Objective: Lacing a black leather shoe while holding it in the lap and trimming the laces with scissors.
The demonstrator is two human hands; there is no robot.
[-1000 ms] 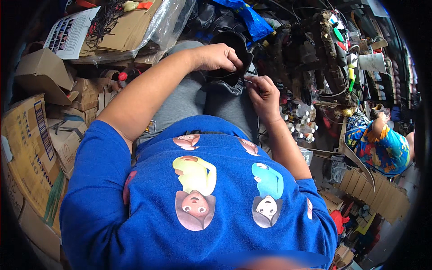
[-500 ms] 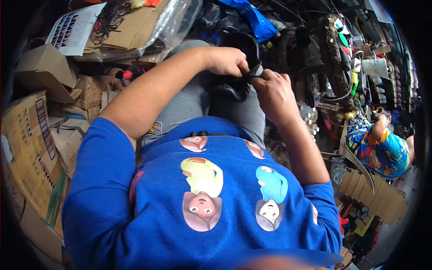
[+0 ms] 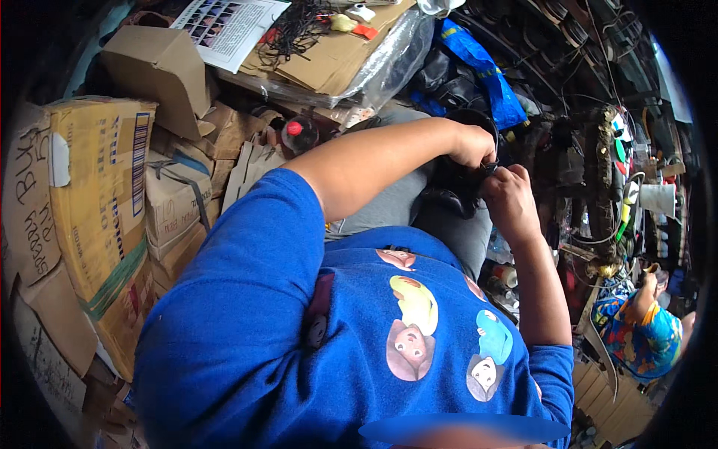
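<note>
Hands: left hand [image 3: 473,144] and right hand [image 3: 507,196] meet over the lap, both on a black part [image 3: 456,187].
Left grip: fingers curled down onto the top of the black part, near its rounded rim; closed on it, as far as the view shows.
Right grip: fingertips pinched narrow against the near side of the same part; whether a small piece sits between them is too small to tell.
Black part: rests on the grey trousers [image 3: 389,213], between the two hands, touching both; dark, rounded, details blurred.
Progress: work looks mid-step, by my reading. The part is picked up, seated on the lap and under both hands; nothing visible shows it finished or set aside.
Left to do: whatever fitting or adjusting the pinching fingers are at; completion cannot be judged from this view.
Surroundings, left: stacked cardboard boxes [image 3: 97,194], a printed sheet [image 3: 224,22] and tangled black wire [image 3: 295,30] on flattened cardboard.
Surroundings, ahead: blue bag [image 3: 479,63] just beyond the hands, clear plastic wrap [image 3: 389,63] beside it.
Surroundings, right: cluttered dark hardware and cables; another person in a patterned shirt [image 3: 643,337] sits well apart, hands not near the work.
</note>
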